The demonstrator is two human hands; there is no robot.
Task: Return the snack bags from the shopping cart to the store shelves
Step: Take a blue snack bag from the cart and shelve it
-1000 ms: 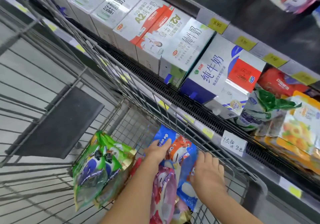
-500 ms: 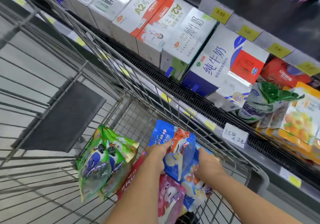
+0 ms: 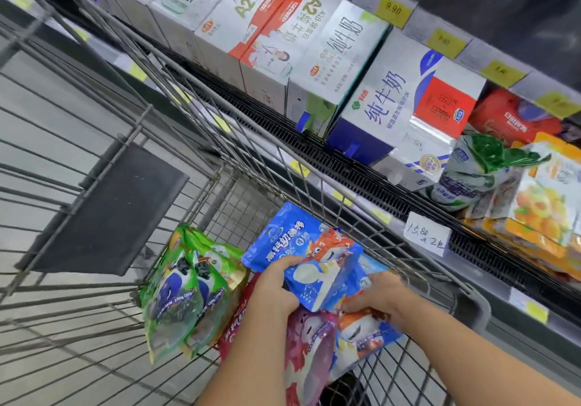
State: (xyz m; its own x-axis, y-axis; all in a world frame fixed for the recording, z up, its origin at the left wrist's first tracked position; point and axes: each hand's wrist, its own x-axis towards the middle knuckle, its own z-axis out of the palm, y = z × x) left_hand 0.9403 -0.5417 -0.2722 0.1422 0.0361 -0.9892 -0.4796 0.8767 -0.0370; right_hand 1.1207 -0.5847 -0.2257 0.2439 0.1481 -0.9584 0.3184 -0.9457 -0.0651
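Both hands reach into the wire shopping cart (image 3: pixel 176 141) at the lower middle of the view. The left hand (image 3: pixel 276 286) has its grip closed on the lower left edge of a blue snack bag (image 3: pixel 301 248), thumb on the printed front, the other fingers curled behind. That bag is tilted, its top corner pointing toward 11 o'clock, and it leans against the cart's right wire wall. The right hand (image 3: pixel 377 295), at 3 o'clock from the left one, has its grip closed on a second blue bag with an orange figure (image 3: pixel 361 333), fingers pressed over its top edge. A pink bag (image 3: pixel 311 342) lies under both hands, with a red bag (image 3: pixel 232 327) beside it at 9 o'clock. At 9 o'clock from those, a bundle of green bags (image 3: pixel 185 289) stands against the cart's folded child seat panel (image 3: pixel 107 210). Beyond the cart's right wall runs the store shelf (image 3: pixel 361 173), holding milk cartons (image 3: pixel 402 97) and, at 3 o'clock, orange fruit packs (image 3: pixel 544 207). A handwritten price tag (image 3: pixel 427 232) is fixed on the shelf edge.
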